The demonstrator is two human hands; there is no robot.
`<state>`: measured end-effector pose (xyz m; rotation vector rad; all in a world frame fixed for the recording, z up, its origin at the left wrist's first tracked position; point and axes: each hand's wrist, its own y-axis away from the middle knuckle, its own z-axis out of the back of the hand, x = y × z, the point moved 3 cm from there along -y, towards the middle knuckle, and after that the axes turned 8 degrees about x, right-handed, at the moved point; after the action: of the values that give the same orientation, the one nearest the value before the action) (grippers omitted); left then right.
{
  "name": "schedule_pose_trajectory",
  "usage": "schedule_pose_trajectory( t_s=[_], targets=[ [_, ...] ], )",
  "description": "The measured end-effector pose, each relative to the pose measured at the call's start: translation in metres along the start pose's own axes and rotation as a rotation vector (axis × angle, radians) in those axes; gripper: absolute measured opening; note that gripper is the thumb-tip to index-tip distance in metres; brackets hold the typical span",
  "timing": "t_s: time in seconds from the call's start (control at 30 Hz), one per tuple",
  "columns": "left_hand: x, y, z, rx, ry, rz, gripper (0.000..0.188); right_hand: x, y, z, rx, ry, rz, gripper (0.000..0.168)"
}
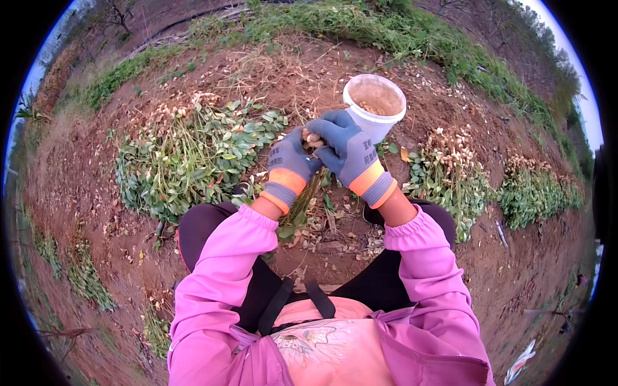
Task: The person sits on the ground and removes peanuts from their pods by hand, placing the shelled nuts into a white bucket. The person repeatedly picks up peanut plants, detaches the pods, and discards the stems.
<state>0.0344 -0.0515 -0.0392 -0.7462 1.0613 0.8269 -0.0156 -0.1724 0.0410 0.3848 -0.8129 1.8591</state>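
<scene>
Both hands wear grey-blue coated work gloves with orange-striped cuffs. My left hand (292,155) is closed around a peanut plant whose stems (309,195) hang down between my knees. At its top, a cluster of peanut pods (313,138) shows between the two hands. My right hand (344,144) has its fingers curled over those pods from the right, partly hiding them. Just behind my right hand stands a white plastic bucket (374,118), tilted in view, with some loose peanut pods (372,107) at its bottom.
A large heap of pulled peanut plants (193,159) lies to the left. More plants with pods upward (449,164) lie at the right, and a further row (536,188) extends beyond. Reddish soil (309,62) with dry leaves surrounds me. Green vines (338,21) border the far side.
</scene>
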Motion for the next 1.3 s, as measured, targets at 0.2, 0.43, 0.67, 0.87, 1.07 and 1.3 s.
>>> schedule_pose_trajectory(
  t_s=[0.2,0.43,0.67,0.87,1.07,1.3],
  targets=[
    [0.008,-0.003,-0.002,-0.004,-0.1,-0.012,0.035,-0.001,0.003,-0.008,-0.039,0.106,0.012,0.032],
    [-0.028,0.0,0.005,-0.001,-0.363,0.184,0.041,0.001,0.008,-0.009,-0.103,0.197,-0.051,0.031],
    [0.014,-0.004,0.0,-0.036,-0.015,0.087,0.049,-0.001,0.006,-0.008,-0.13,-0.006,-0.034,0.029],
    [0.004,-0.009,-0.004,0.11,-0.117,0.257,0.042,-0.018,0.008,-0.011,-0.135,-0.727,-0.333,0.026],
    [0.005,-0.003,-0.001,0.08,0.1,0.221,0.041,-0.011,0.011,-0.008,-0.023,-0.945,-0.432,0.019],
    [-0.008,-0.001,-0.015,0.063,0.389,0.279,0.043,-0.017,0.01,0.004,-0.136,-1.171,-0.46,0.012]
  ],
)
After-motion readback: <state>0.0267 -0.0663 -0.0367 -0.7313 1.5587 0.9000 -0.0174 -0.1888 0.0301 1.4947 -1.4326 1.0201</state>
